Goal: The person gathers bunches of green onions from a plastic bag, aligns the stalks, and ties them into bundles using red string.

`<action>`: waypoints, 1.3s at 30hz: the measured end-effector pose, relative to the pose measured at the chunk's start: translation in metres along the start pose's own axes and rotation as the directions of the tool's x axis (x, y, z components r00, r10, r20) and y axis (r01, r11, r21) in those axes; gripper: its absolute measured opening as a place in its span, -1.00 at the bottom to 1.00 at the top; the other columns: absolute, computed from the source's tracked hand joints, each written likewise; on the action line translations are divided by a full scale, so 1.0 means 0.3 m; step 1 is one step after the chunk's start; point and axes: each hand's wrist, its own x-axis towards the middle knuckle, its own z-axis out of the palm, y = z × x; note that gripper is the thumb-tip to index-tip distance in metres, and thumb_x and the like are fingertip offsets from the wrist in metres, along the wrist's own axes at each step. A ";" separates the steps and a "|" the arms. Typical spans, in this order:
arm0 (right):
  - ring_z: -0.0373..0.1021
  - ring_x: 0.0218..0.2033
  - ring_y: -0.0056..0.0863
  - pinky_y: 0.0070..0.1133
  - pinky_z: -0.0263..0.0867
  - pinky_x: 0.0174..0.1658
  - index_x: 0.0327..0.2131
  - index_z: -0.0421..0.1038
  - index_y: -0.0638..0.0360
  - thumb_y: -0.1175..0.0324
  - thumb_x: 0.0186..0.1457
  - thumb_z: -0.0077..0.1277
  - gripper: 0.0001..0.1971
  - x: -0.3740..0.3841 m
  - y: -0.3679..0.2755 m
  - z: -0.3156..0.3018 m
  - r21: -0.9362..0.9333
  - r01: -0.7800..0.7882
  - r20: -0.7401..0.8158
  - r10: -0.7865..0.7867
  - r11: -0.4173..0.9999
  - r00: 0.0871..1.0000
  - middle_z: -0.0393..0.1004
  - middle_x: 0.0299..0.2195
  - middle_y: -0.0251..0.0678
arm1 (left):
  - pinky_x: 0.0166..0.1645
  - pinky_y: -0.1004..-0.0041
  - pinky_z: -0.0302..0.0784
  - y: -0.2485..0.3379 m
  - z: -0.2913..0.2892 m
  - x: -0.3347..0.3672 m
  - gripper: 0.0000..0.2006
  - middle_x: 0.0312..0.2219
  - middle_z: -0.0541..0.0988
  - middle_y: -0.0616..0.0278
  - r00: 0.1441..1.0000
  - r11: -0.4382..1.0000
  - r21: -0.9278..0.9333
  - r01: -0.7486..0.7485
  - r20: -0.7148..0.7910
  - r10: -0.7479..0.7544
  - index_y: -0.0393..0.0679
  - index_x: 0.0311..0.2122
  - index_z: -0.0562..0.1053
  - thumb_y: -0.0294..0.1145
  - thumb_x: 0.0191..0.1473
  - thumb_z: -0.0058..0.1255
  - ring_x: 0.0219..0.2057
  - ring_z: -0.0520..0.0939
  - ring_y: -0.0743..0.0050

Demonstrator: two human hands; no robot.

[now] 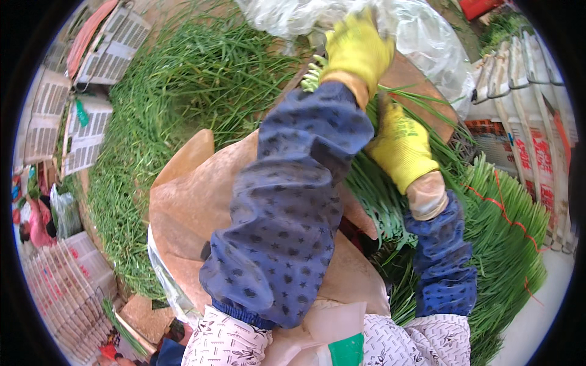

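Observation:
Both my hands wear yellow gloves with dark fingertips. My left hand (360, 52) reaches far forward over the brown board (412, 72), its fingers smeared by motion; I cannot tell whether they grip anything. Pale stem ends (314, 73) stick out just left of it. Closer to me, my right hand (403, 146) is closed around a bunch of long green stalks (375, 189), like chives. The leaves fan out below and to the right of that hand. A thin reddish strand lies across the leaves near its fingertips.
Loose green stalks (183, 85) cover the ground at left. A large bundle with red ties (506, 226) lies at right. Clear plastic sheeting (427, 36) is ahead. White crates (91, 134) stand at left, white sacks (519, 73) at right. A brown apron (201, 201) covers my lap.

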 end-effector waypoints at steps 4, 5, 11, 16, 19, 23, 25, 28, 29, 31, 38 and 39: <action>0.41 -0.19 -0.04 -0.35 0.36 -0.14 0.12 0.07 0.27 0.02 -0.18 0.15 -0.17 -0.070 -0.005 0.020 0.003 0.041 -0.017 -0.041 0.999 0.999 0.37 -0.10 0.04 | 0.10 0.14 0.21 -0.081 0.136 -0.088 -0.61 -0.10 0.49 0.19 0.913 0.881 0.357 -0.311 0.370 0.172 0.08 -0.06 0.45 -0.06 0.01 -0.10 -0.01 0.43 0.17; 0.41 -0.18 -0.06 -0.36 0.36 -0.13 0.10 0.12 0.25 0.00 -0.19 0.15 -0.19 -0.106 0.050 0.028 0.005 0.128 -0.130 -0.126 0.992 0.983 0.37 -0.08 0.03 | 0.11 0.14 0.19 -0.062 0.143 -0.096 -0.62 -0.10 0.49 0.22 0.876 0.855 0.348 -0.385 0.430 0.220 0.09 -0.05 0.45 -0.07 0.02 -0.11 -0.01 0.42 0.20; 0.32 -0.03 -0.23 -0.45 0.23 0.03 0.05 0.26 0.08 0.31 -0.08 0.06 -0.46 0.106 0.279 -0.060 0.227 0.209 -0.384 -0.110 0.951 0.917 0.37 -0.04 -0.15 | 0.11 0.19 0.17 -0.069 0.137 -0.112 -0.65 -0.11 0.49 0.29 0.828 0.802 0.347 -0.487 0.475 0.298 0.10 -0.04 0.44 -0.15 0.05 -0.14 -0.02 0.43 0.25; 0.19 0.08 -0.24 -0.23 0.10 0.06 -0.13 0.39 -0.04 0.25 -0.09 0.09 -0.63 0.193 0.353 0.097 -0.288 -0.004 -0.079 -0.020 0.958 0.997 0.33 -0.02 -0.31 | 0.09 0.21 0.20 -0.091 0.160 -0.111 -0.63 -0.15 0.51 0.23 0.886 0.824 0.351 -0.444 0.308 0.346 0.07 0.00 0.40 -0.22 0.04 -0.13 -0.05 0.45 0.22; 0.27 -0.02 -0.28 -0.28 0.14 0.01 -0.32 0.47 0.01 0.28 -0.11 0.09 -0.79 0.170 0.360 0.120 -0.196 0.001 -0.125 -0.026 0.981 0.992 0.41 -0.13 -0.32 | 0.10 0.19 0.20 -0.099 0.162 -0.115 -0.63 -0.21 0.53 0.21 0.886 0.819 0.337 -0.464 0.202 0.418 0.03 0.00 0.40 -0.26 0.03 -0.12 -0.07 0.46 0.20; 0.39 -0.23 -0.19 -0.37 0.27 -0.15 -0.35 0.46 0.09 0.35 -0.08 0.01 -0.84 0.055 0.287 0.078 0.272 0.105 -0.277 -0.026 0.957 0.961 0.47 -0.33 -0.18 | 0.11 0.24 0.20 -0.083 0.119 -0.117 -0.64 -0.25 0.55 0.23 0.794 0.765 0.295 -0.573 -0.034 0.607 -0.02 -0.06 0.43 -0.24 -0.01 -0.05 -0.12 0.48 0.23; 0.39 -0.26 -0.12 -0.36 0.30 -0.18 -0.30 0.46 0.16 0.37 -0.07 0.00 -0.79 -0.005 0.281 0.112 0.438 0.157 -0.293 -0.025 0.885 0.956 0.47 -0.33 -0.13 | 0.07 0.28 0.24 -0.035 0.104 -0.123 -0.65 -0.26 0.56 0.21 0.755 0.728 0.217 -0.650 0.082 0.650 -0.03 -0.08 0.44 -0.24 -0.01 -0.06 -0.14 0.50 0.26; 0.39 -0.17 -0.16 -0.42 0.29 -0.09 -0.14 0.39 0.26 0.41 -0.07 0.02 -0.65 -0.032 0.226 0.064 0.612 0.101 -0.097 -0.053 0.784 0.994 0.45 -0.25 -0.04 | -0.12 0.25 0.39 -0.020 0.092 -0.150 -0.75 -0.39 0.59 0.18 0.730 0.739 0.180 -0.649 0.419 0.539 0.01 -0.22 0.50 -0.19 0.03 -0.13 -0.30 0.59 0.18; 0.39 -0.15 -0.16 -0.44 0.29 -0.07 -0.11 0.37 0.27 0.42 -0.06 0.02 -0.63 -0.042 0.251 0.047 0.679 0.089 -0.065 -0.061 0.729 0.996 0.44 -0.23 -0.03 | -0.16 0.23 0.42 -0.005 0.094 -0.157 -0.76 -0.42 0.60 0.17 0.704 0.742 0.162 -0.650 0.497 0.508 0.02 -0.26 0.51 -0.18 0.04 -0.15 -0.33 0.60 0.14; 0.37 -0.10 -0.43 -0.57 0.26 -0.02 0.01 0.28 0.30 0.41 0.04 -0.03 -0.58 -0.052 0.244 -0.051 0.877 -0.075 0.174 -0.168 0.474 0.970 0.43 -0.11 -0.22 | -0.19 0.21 0.44 -0.016 0.077 -0.158 -0.76 -0.42 0.59 0.15 0.751 0.804 0.122 -0.583 0.459 0.475 0.03 -0.28 0.52 -0.18 0.05 -0.16 -0.33 0.60 0.11; 0.39 -0.20 -0.11 -0.36 0.31 -0.12 -0.18 0.35 0.33 0.22 0.06 -0.03 -0.64 -0.126 0.206 0.063 0.081 0.270 -0.226 -0.246 0.959 0.943 0.42 -0.25 0.03 | -0.19 0.25 0.46 -0.081 0.090 -0.162 -0.64 -0.32 0.58 0.11 0.875 0.900 0.095 -0.424 0.297 0.381 0.05 -0.05 0.43 -0.26 -0.02 -0.03 -0.28 0.58 0.13; 0.40 -0.22 -0.12 -0.36 0.32 -0.15 -0.17 0.35 0.31 0.23 0.06 -0.04 -0.65 -0.114 0.235 0.039 0.139 0.401 -0.208 -0.369 0.905 0.906 0.43 -0.25 0.00 | -0.18 0.26 0.46 -0.084 0.088 -0.160 -0.63 -0.31 0.58 0.11 0.869 0.894 0.140 -0.425 0.339 0.360 0.04 -0.04 0.43 -0.28 -0.04 0.00 -0.27 0.58 0.13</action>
